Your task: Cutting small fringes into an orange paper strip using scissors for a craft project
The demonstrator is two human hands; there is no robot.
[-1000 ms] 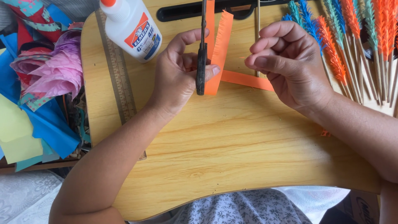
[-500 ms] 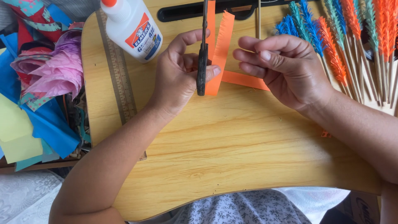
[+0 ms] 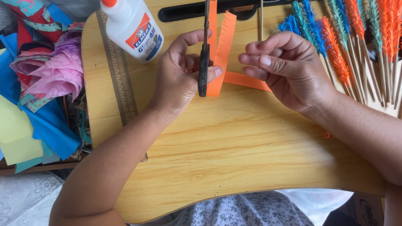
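- Orange paper strip: long axis runs away from me, fringed edge right, just right of scissors.
- Left hand closed, pinching strip and scissors.
- Right hand loosely curled beside the strip; I cannot tell its hold.

Orange paper strip, fringed along one edge, stands upright beside black scissors; its tail lies flat rightward.

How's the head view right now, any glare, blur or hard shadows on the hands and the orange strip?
Head view: even, soft light, no glare on the wooden board; left hand, scissors and orange strip are sharp, its fringe cuts readable; right hand is sharp too; only faint shadows beneath the hands; the glue bottle is cropped at the top edge.
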